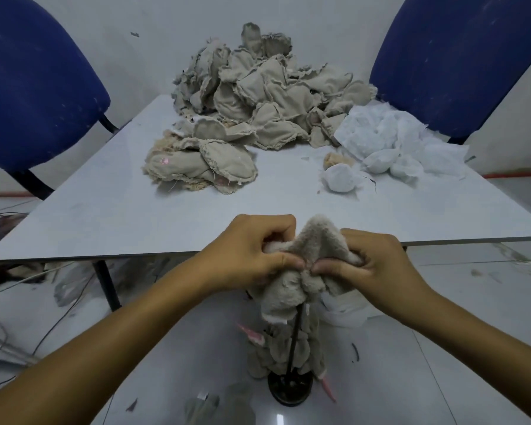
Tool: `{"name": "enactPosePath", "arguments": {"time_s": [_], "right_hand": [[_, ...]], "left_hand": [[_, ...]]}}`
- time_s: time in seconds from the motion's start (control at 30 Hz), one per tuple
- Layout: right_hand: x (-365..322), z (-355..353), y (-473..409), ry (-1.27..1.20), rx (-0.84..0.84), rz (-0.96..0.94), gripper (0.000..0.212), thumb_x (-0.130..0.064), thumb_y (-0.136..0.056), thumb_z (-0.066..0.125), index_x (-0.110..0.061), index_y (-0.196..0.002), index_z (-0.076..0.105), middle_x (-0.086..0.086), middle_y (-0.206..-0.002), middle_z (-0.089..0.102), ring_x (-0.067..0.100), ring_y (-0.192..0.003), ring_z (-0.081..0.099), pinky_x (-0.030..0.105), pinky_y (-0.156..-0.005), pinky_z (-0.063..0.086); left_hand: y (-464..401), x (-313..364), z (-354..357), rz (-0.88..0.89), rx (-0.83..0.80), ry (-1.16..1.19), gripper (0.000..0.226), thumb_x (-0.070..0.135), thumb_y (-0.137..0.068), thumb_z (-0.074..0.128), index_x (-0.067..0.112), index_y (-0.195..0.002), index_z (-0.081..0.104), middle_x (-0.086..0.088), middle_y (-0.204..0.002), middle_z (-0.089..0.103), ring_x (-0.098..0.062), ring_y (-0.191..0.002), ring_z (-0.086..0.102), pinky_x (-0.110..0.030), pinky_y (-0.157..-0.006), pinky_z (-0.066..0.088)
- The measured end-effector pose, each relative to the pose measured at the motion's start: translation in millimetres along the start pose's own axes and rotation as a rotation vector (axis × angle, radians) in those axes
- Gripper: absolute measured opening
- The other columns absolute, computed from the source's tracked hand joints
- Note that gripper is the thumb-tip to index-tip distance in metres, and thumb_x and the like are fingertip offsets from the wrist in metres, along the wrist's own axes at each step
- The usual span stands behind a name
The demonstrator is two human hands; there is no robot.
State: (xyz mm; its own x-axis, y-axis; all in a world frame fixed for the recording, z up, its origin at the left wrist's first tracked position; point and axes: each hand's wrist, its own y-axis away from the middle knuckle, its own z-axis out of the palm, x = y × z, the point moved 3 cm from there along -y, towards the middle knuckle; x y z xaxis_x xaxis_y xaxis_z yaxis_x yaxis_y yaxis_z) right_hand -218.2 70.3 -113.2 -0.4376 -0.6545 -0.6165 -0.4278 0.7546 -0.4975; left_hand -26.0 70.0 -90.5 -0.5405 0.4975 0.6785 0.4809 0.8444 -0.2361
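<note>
Head cam view, going left to right. Far left there's a blue chair [34, 87] against the wall, with some loose wires [0, 342] on the floor below it. Next comes the pale table [105, 216]. A big pile of beige cloth pieces [258, 96] with frayed edges sits at its far side, and a flatter beige piece [196, 167] with a small pink mark lies just in front of the pile.

At the near edge of the table is the left hand [249, 253]. Its fingers are curled over the top of a fluffy beige piece [313, 240] and its thumb presses into the front, so it's pinching the fabric. The fluffy piece is held up in the air between both hands, just in front of the table edge. It sits over a thin black rod [295, 342] that stands on a round dark base [290, 391] on the floor. More beige cloth is bunched around the lower part of the rod, with a few pink bits sticking out.

The right hand [377, 262] pinches the other side of the piece, and its thumb tip almost meets the left thumb in the middle.

Further right on the table there's a small white stuffed ball [339, 177], then a heap of white cloth [390, 133] right beside the beige pile. A second blue chair [460, 56] stands behind that corner.
</note>
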Motion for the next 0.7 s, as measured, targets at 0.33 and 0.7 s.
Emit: {"name": "enactPosePath", "arguments": {"time_s": [0.33, 0.7], "right_hand": [[-8.2, -2.8, -4.7, 0.013, 0.011, -0.042, 0.018, -0.047, -0.084, 0.066, -0.03, -0.086, 0.068, -0.022, -0.076, 0.064, -0.004, -0.071, 0.059, 0.008, -0.062, 0.039], [-4.1, -24.3, -2.8, -0.384, 0.163, 0.093, 0.041, -0.021, -0.071, 0.086, -0.024, -0.106, 0.065, -0.008, -0.097, 0.069, 0.003, -0.076, 0.068, 0.014, -0.062, 0.055]], "left_hand": [[2.4, -9.7, 4.4, -0.017, -0.168, -0.136, 0.026, 0.041, -0.08, 0.079, 0.039, -0.101, 0.063, 0.027, -0.082, 0.066, 0.011, -0.082, 0.059, -0.015, -0.068, 0.042], [0.6, 3.1, -18.7, 0.032, 0.132, 0.471, 0.019, 0.003, -0.072, 0.078, 0.018, -0.076, 0.068, 0.004, -0.078, 0.069, -0.01, -0.076, 0.065, -0.029, -0.068, 0.057]]}}
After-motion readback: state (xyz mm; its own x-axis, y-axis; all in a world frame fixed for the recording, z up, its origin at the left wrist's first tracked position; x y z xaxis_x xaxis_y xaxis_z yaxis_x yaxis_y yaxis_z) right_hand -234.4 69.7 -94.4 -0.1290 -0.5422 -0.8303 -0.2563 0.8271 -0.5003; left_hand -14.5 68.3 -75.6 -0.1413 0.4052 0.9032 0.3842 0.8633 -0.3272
